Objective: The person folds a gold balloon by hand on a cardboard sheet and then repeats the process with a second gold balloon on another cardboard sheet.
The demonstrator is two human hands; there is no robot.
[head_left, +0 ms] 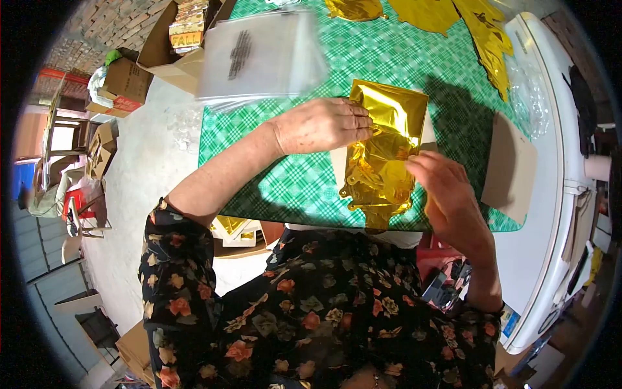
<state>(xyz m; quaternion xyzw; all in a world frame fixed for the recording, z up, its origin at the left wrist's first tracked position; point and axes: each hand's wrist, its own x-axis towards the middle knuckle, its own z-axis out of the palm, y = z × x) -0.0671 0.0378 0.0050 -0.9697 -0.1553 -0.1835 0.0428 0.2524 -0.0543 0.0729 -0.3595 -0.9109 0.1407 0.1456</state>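
A flowered sleeve (194,272) lies closest, at 7 o'clock. One right hand (447,201) pinches the edge of one gold foil packet (382,152) at centre; one left hand (327,124) presses flat on it. Three more foil pieces (453,16) at 12 o'clock are cut off on the checked worktop (291,175).

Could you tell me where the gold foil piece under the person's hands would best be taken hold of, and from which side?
Probably the smooth upper edge of the gold foil piece, from the far side of the green checked table. That part lies flat and free. The lower half is crumpled and overhangs the near edge, the left hand presses its left side, and the right hand pinches its right edge.
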